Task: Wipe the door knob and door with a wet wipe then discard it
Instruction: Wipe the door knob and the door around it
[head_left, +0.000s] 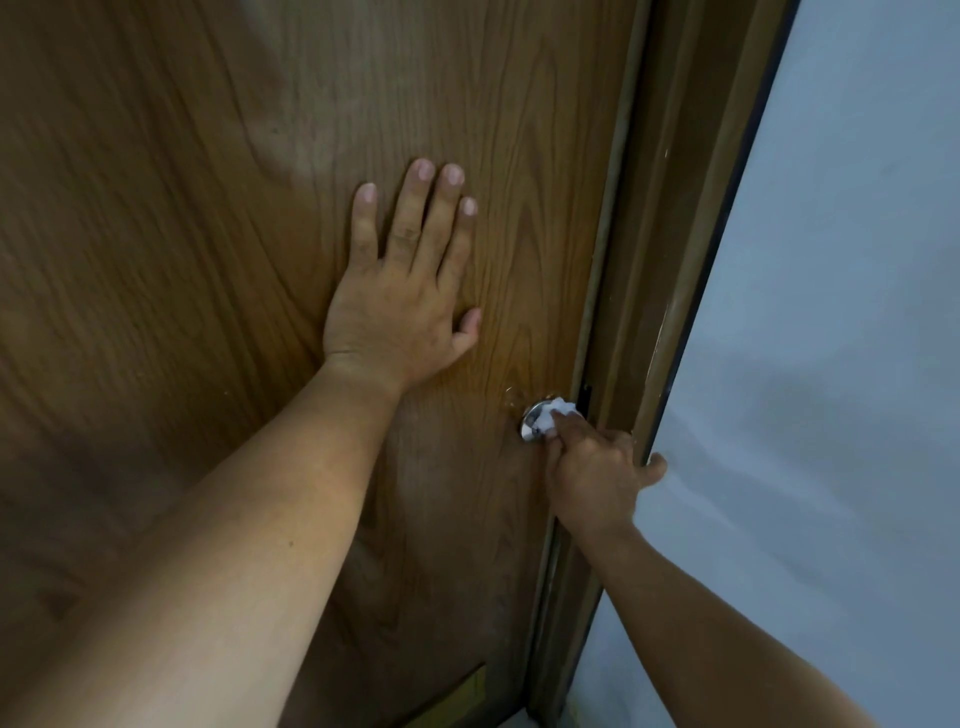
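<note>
With the left hand (400, 296) pressing flat against the door (208, 208), the right hand (592, 470), pinching the wet wipe (555, 415), should circle the whole door knob (531, 428) firmly.

brown door frame (657, 291), pale blue-grey wall (841, 312)

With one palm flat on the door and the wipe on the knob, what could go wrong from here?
The wet wipe is a small wad under the right hand; it could slip off the rounded door knob.
That hand works beside the door frame, so fingers might get knocked there.
The left hand lies flat on the door and may leave prints.
</note>
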